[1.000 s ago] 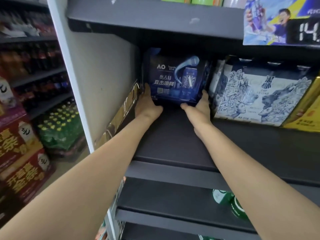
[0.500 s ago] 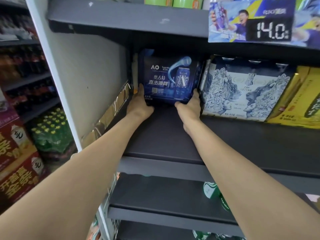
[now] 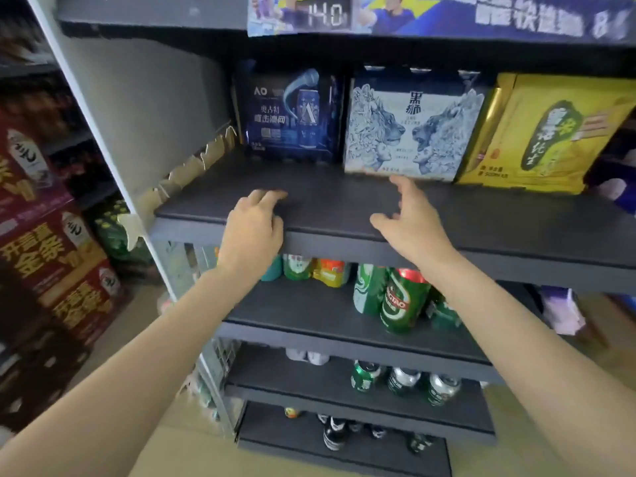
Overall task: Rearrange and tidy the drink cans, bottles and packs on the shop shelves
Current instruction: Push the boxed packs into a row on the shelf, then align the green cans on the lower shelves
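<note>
Both hands have let go of the dark blue can pack (image 3: 290, 118), which half a second ago they held by its lower corners at the back of the shelf. The left hand (image 3: 253, 232) now hovers over the front edge of the dark shelf (image 3: 330, 201), fingers loosely curled and holding nothing; the right hand (image 3: 411, 223) is spread open above the same edge, fingers extended, also empty. The blue pack stands upright at the rear left of the shelf, just beside the white lion-print pack (image 3: 409, 129), with the yellow pack (image 3: 547, 132) next along. Front faces of all three read roughly in line. Judgement: placement of this pack is complete, and the green cans (image 3: 402, 299) standing unevenly on the shelf below are a likely next item.
</note>
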Demonstrator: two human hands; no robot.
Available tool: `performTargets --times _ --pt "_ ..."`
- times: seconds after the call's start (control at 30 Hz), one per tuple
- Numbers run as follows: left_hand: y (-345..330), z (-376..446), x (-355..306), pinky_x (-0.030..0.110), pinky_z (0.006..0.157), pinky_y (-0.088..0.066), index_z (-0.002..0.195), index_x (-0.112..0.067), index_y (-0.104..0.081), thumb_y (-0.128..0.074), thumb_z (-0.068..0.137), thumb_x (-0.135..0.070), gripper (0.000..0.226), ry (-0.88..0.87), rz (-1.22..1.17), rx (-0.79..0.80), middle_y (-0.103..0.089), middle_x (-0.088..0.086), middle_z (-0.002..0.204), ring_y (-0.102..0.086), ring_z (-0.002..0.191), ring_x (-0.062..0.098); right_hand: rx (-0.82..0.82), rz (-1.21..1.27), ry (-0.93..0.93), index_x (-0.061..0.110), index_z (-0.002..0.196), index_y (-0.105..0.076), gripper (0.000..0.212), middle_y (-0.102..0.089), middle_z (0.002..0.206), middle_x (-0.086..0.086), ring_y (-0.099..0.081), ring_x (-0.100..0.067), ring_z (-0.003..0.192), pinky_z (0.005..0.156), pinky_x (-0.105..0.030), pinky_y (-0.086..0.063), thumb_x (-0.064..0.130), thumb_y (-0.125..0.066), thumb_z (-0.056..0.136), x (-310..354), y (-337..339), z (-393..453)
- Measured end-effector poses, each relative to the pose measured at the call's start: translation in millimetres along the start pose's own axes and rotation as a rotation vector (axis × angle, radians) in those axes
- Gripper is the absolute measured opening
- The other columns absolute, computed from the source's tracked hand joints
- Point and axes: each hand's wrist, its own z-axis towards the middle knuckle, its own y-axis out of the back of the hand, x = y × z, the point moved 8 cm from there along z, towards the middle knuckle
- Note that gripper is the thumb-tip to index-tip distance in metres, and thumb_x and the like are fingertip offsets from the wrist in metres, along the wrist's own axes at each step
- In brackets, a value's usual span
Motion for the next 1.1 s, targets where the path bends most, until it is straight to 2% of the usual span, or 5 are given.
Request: performTargets --times 0.17,0.27,0.57,0.87,1.1 --pt "-30.1 -92.8 -54.7 0.019 0.079 -0.033 0.116 -0.007 -0.054 -0.047 0.081 0.003 0.037 -0.273 -0.089 -0.082 -0.043 0.01 0.119 -0.05 0.083 0.026 -0.149 -0.193 0.304 0.014 0.134 -0.044 0.044 -0.044 0.133 -0.004 -0.049 -0.011 0.108 0.091 -0.025 -0.043 0.012 -0.053 0.091 -42.4 68.3 -75.2" --pt "-95.5 -106.8 -48.5 0.027 0.08 -0.039 0.126 -0.007 -0.046 -0.055 0.083 -0.003 0.044 -0.047 -0.154 0.091 -0.045 0.012 0.118 -0.048 0.091 0.025 -0.156 -0.364 0.451 0.007 0.12 -0.056 0.033 -0.052 0.124 -0.004 -0.055 -0.017 0.106 0.083 -0.025 -0.048 0.012 -0.049 0.088 -99.3 61.6 -118.2" --pt "-234.7 -87.9 -32.0 0.036 0.098 -0.036 0.139 -0.007 -0.025 -0.064 0.084 -0.013 0.068 0.579 -0.445 0.201 -0.033 0.015 0.136 -0.039 0.123 0.03 -0.074 -0.104 -0.165 0.006 0.138 -0.03 0.077 -0.036 0.136 -0.01 -0.043 -0.022 0.122 0.102 -0.039 -0.04 0.022 -0.074 0.078 -274.0 20.9 -75.0" --pt "-270.1 -74.5 -17.2 0.027 0.084 -0.039 0.133 -0.013 -0.031 -0.06 0.084 -0.011 0.057 0.332 -0.609 0.169 -0.051 0.001 0.107 -0.048 0.092 0.015 -0.135 0.186 -0.105 0.027 0.115 -0.037 0.069 -0.055 0.118 0.007 -0.053 -0.009 0.107 0.089 -0.022 -0.04 0.028 -0.084 0.065 -298.1 -3.0 -20.9" --pt "-274.2 -60.6 -18.7 0.023 0.091 -0.035 0.142 -0.02 -0.019 -0.058 0.086 -0.004 0.07 0.206 -0.811 0.171 -0.046 -0.016 0.119 -0.048 0.108 0.006 -0.18 0.181 0.047 0.028 0.116 -0.033 0.066 -0.049 0.123 0.005 -0.046 -0.01 0.109 0.089 -0.024 -0.033 0.033 -0.08 0.07 -303.6 -2.4 -21.3"
